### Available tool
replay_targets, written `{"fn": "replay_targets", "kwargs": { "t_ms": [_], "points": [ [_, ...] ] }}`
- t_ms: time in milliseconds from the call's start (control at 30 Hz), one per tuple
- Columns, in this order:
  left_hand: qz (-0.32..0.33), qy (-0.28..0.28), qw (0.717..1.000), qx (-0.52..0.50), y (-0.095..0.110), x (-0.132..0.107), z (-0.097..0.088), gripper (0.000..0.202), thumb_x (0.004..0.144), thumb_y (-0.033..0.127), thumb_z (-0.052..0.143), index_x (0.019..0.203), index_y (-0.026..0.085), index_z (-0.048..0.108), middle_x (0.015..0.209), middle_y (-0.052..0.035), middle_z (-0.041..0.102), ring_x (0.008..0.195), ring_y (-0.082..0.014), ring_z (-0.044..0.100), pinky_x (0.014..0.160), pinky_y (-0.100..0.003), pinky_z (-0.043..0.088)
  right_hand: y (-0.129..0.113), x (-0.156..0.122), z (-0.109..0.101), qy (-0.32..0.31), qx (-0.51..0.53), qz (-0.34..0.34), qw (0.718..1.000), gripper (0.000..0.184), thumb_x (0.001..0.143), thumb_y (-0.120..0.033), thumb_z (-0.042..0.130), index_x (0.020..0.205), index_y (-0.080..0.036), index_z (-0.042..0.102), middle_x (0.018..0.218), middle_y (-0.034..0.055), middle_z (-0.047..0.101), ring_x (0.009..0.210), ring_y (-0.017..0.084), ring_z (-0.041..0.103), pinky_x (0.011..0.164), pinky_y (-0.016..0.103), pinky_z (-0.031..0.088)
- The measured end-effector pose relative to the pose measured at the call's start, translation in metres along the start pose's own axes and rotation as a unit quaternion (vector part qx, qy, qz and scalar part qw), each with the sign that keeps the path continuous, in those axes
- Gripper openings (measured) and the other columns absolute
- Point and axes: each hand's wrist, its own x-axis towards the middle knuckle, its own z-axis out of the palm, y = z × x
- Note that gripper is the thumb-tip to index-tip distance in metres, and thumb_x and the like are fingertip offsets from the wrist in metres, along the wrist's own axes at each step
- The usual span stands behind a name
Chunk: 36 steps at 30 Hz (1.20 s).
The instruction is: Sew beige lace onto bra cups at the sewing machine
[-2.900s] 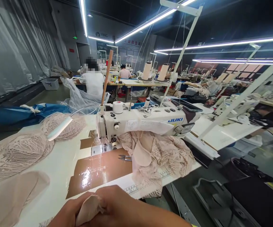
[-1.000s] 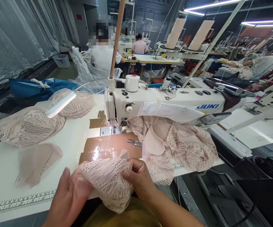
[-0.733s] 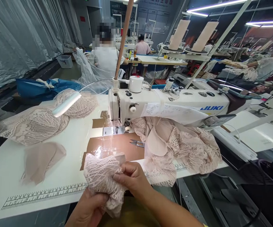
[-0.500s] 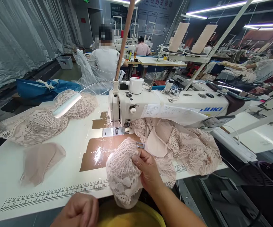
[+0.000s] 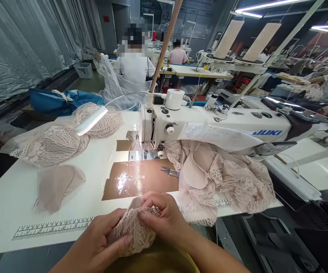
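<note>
A beige lace bra cup (image 5: 137, 235) is between my hands at the table's front edge. My left hand (image 5: 108, 237) grips its left side, thumb on the lace. My right hand (image 5: 164, 220) pinches its upper edge between thumb and fingers. Just beyond lie thread snips (image 5: 169, 171) on the brown taped patch (image 5: 144, 182). The white sewing machine (image 5: 209, 125) stands behind, its needle area over a metal plate (image 5: 137, 156). To the right, a heap of beige lace and cups (image 5: 232, 182) rests under the machine arm.
More lace cups (image 5: 61, 140) and a sheer beige piece (image 5: 57, 185) lie at the left of the white table (image 5: 7, 212). A lamp (image 5: 91, 120) hangs over them. A yellow surface (image 5: 158, 261) shows below my hands. Two people sit at machines farther back.
My left hand has come up and taken hold of the lace cup. My right hand has lowered it slightly and turned it. The snips are now uncovered, and the view has shifted.
</note>
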Motion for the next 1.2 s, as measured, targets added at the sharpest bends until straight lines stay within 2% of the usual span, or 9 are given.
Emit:
{"fn": "replay_targets", "kwargs": {
  "t_ms": [100, 167, 333, 500, 567, 700, 867, 1033, 1200],
  "points": [
    [0.008, 0.03, 0.999, 0.024, 0.0, -0.003, -0.005, 0.034, 0.082, 0.038, 0.061, 0.114, 0.026, 0.063, 0.098, -0.0009, 0.066, 0.095, -0.022, 0.061, 0.079, -0.022, 0.05, 0.001, -0.001, 0.002, 0.003, -0.006, 0.037, 0.999, 0.009, 0.077, -0.018, 0.061, 0.068, -0.017, 0.06, 0.071, 0.0007, 0.063, 0.065, 0.013, 0.057, 0.06, 0.022, 0.042],
    [0.005, 0.021, 1.0, 0.019, 0.003, 0.0, -0.009, 0.035, 0.081, 0.037, 0.063, 0.113, 0.025, 0.062, 0.101, -0.0022, 0.066, 0.096, -0.0227, 0.06, 0.08, -0.023, 0.05, 0.001, -0.001, 0.004, -0.005, -0.016, 0.059, 0.998, 0.008, 0.076, -0.017, 0.06, 0.068, -0.016, 0.061, 0.067, 0.0, 0.062, 0.061, 0.013, 0.055, 0.057, 0.022, 0.04],
    [-0.021, -0.007, 0.998, -0.063, 0.013, 0.016, -0.013, 0.024, 0.086, 0.041, 0.058, 0.095, 0.019, 0.062, 0.087, -0.0023, 0.063, 0.081, -0.0189, 0.056, 0.072, -0.024, 0.047, 0.002, 0.0, 0.008, -0.015, -0.031, 0.07, 0.997, 0.008, 0.074, -0.019, 0.061, 0.067, -0.016, 0.06, 0.064, -0.0019, 0.059, 0.058, 0.011, 0.05, 0.055, 0.022, 0.038],
    [-0.055, -0.026, 0.981, -0.184, 0.006, 0.027, -0.008, 0.028, 0.087, 0.044, 0.057, 0.084, 0.016, 0.058, 0.072, 0.0006, 0.05, 0.066, -0.0124, 0.044, 0.059, -0.021, 0.038, 0.002, 0.003, 0.003, -0.029, -0.035, 0.1, 0.994, 0.006, 0.073, -0.019, 0.061, 0.067, -0.016, 0.062, 0.059, -0.0037, 0.054, 0.055, 0.009, 0.044, 0.051, 0.021, 0.033],
    [-0.062, -0.027, 0.976, -0.207, 0.002, 0.029, -0.006, 0.03, 0.087, 0.044, 0.056, 0.082, 0.015, 0.056, 0.07, 0.0015, 0.047, 0.064, -0.0115, 0.04, 0.058, -0.021, 0.035, 0.002, 0.006, -0.003, -0.039, -0.019, 0.111, 0.993, 0.005, 0.073, -0.021, 0.063, 0.075, -0.016, 0.064, 0.065, -0.0026, 0.057, 0.058, 0.01, 0.046, 0.054, 0.021, 0.035],
    [-0.051, -0.007, 0.981, -0.185, 0.001, 0.034, -0.005, 0.03, 0.088, 0.044, 0.056, 0.08, 0.015, 0.054, 0.069, 0.002, 0.043, 0.064, -0.0112, 0.037, 0.057, -0.022, 0.032, 0.0, 0.014, -0.012, -0.068, 0.056, 0.116, 0.989, 0.025, 0.076, -0.032, 0.069, 0.095, -0.017, 0.064, 0.087, 0.0024, 0.063, 0.072, 0.012, 0.053, 0.067, 0.024, 0.043],
    [-0.039, -0.02, 0.975, -0.216, 0.002, 0.04, -0.005, 0.028, 0.086, 0.043, 0.059, 0.08, 0.017, 0.051, 0.071, 0.0022, 0.044, 0.066, -0.0111, 0.038, 0.058, -0.021, 0.033, -0.009, 0.022, -0.015, -0.08, -0.047, 0.108, 0.99, 0.017, 0.08, -0.029, 0.062, 0.071, -0.015, 0.064, 0.062, -0.0029, 0.053, 0.058, 0.009, 0.043, 0.054, 0.021, 0.033],
    [-0.022, -0.05, 0.959, -0.278, -0.004, 0.045, -0.01, 0.026, 0.082, 0.04, 0.066, 0.084, 0.016, 0.057, 0.074, 0.0007, 0.05, 0.069, -0.0118, 0.043, 0.062, -0.022, 0.036, -0.022, 0.023, -0.02, -0.07, -0.039, 0.098, 0.992, 0.016, 0.079, -0.029, 0.062, 0.07, -0.015, 0.063, 0.061, -0.0033, 0.051, 0.057, 0.009, 0.042, 0.052, 0.021, 0.031],
    [-0.024, 0.008, 0.939, -0.343, -0.005, 0.051, -0.005, 0.028, 0.078, 0.038, 0.07, 0.07, 0.013, 0.06, 0.063, 0.0021, 0.048, 0.061, -0.0098, 0.041, 0.058, -0.021, 0.035, -0.022, 0.03, -0.02, -0.063, -0.017, 0.105, 0.992, 0.016, 0.078, -0.028, 0.063, 0.067, -0.016, 0.06, 0.059, -0.0037, 0.049, 0.055, 0.008, 0.041, 0.05, 0.02, 0.031]
  ]
}}
